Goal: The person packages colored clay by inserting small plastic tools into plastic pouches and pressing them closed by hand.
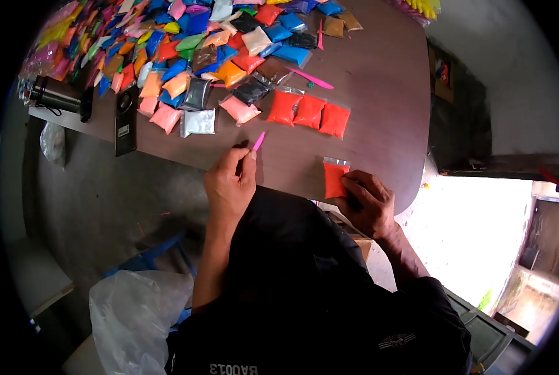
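Observation:
My left hand (231,181), at the table's front edge, pinches a small pink plastic knife (259,140) whose blade points up and away from me. My right hand (370,199) grips a small clear packet of orange-red filling (336,179) by its right side, near the table edge. Beyond it, three similar orange-red packets (309,111) lie side by side in a row. To their left are a salmon-pink packet (240,110) and a white packet (199,122). A longer pink plastic knife (312,79) lies behind the row.
A large heap of colourful packets (185,47) covers the table's far left. A dark metal flask (57,95) lies on its side near a flat black device (126,119). Below left, a clear plastic bag (135,319) hangs by a blue stool (151,253).

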### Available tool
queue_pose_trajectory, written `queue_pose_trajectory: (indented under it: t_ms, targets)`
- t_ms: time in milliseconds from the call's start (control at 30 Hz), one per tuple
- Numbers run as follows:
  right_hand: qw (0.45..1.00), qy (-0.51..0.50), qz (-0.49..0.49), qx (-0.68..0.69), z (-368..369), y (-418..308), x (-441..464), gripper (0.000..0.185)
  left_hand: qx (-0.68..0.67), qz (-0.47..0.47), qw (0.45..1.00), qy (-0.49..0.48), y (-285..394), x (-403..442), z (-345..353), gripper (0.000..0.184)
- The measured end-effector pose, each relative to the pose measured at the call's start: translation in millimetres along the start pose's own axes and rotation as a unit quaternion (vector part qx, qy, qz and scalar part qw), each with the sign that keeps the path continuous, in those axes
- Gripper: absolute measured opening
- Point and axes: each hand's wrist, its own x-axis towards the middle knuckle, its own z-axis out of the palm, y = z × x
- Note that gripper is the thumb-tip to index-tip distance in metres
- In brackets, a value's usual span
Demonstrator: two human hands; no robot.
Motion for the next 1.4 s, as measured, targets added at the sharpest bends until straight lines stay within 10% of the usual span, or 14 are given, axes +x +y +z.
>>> queue_pose_trajectory:
  t_ms: [1400]
  targets:
    - [0.996,0.041,-0.025,-0.079,61.8,-11.1,154.1,0.036,0.027,-0.002,0.998,0.052,14.6,5.6,-1.0,0.009]
